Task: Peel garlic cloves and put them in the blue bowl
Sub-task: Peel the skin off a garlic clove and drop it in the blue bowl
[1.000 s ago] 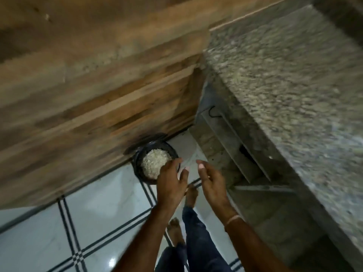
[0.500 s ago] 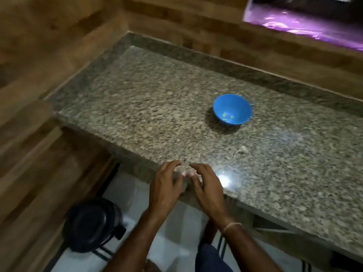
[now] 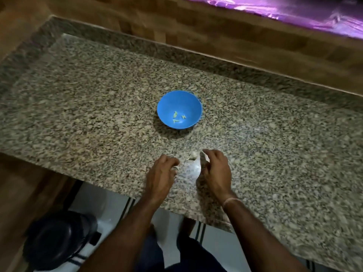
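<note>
The blue bowl (image 3: pixel 179 109) stands in the middle of the granite counter (image 3: pixel 88 107) with a few small yellowish bits in its bottom. A pale garlic clove (image 3: pixel 193 154) lies on the counter in front of the bowl, between my two hands. My left hand (image 3: pixel 163 174) hovers near the counter's front edge, its fingers loosely curled downward with nothing visible in them. My right hand (image 3: pixel 216 169) is just right of the clove, fingers relaxed, its index fingertip close beside the clove. Whether it touches the clove is unclear.
A black round container (image 3: pixel 57 238) sits on the white tiled floor below the counter's left front. Wooden panelling runs along the left and back. A shiny purple sheet (image 3: pixel 294 10) lies beyond the back ledge. A light glare marks the counter between my hands.
The view swung from the floor container of peels up to the counter. My hands, fingertips together at the counter edge half a second ago, have moved forward and apart beside the clove.
</note>
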A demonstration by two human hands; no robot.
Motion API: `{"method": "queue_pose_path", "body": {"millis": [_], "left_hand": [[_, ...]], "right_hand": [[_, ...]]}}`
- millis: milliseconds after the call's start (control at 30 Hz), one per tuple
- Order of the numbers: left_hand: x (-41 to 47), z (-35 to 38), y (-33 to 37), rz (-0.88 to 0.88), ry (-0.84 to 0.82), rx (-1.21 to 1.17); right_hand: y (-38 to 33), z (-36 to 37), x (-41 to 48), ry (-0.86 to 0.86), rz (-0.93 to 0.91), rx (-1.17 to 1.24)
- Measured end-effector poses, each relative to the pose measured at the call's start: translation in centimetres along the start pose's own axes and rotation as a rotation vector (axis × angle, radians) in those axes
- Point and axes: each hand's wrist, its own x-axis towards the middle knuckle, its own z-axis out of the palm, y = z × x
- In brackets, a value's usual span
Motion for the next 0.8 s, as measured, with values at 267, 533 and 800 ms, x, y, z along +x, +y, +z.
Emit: {"method": "queue_pose_path", "body": {"millis": [267, 533, 800], "left_hand": [[1.4, -0.7, 1.3, -0.042, 0.107, -0.05], [11.5, -6.1, 5.2, 0.061, 0.309, 0.087], [11.0, -5.2, 5.8, 0.342, 0.255, 0.168]], "right_hand": [[0.0, 0.0, 3.5, -0.1, 0.002, -0.151], [-1.2, 0.6, 3.4, -0.075, 0.063, -0.147], [-0.4, 0.6, 2.8, -0.028, 0.081, -0.033]]}}
